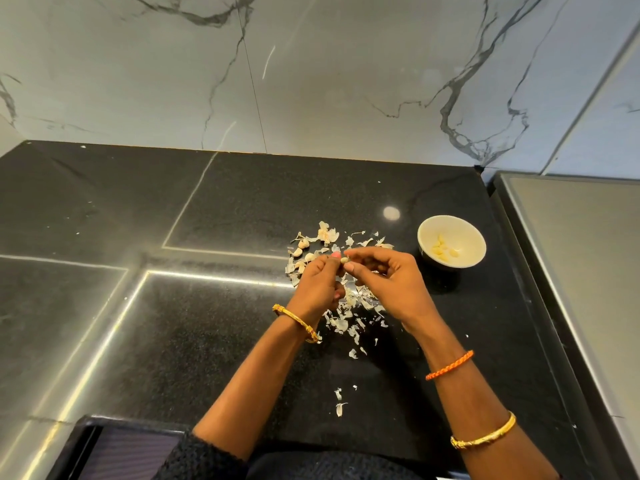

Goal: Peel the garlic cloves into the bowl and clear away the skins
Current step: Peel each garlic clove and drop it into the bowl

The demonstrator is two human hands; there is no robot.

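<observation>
Both hands meet over a black counter (207, 323). My left hand (320, 284) and my right hand (384, 282) pinch one small garlic clove (345, 260) between their fingertips. Under and around the hands lies a scatter of papery garlic skins (343, 317). A few unpeeled cloves (303, 243) lie at the far left of that scatter. To the right stands a small white bowl (465, 227) with several peeled cloves (443, 251) inside.
A marble-patterned wall (311, 71) rises behind the counter. A grey steel surface (581, 258) borders the counter on the right. A few stray skin bits (340, 403) lie near the front edge. A dark recess (114, 452) sits at the lower left.
</observation>
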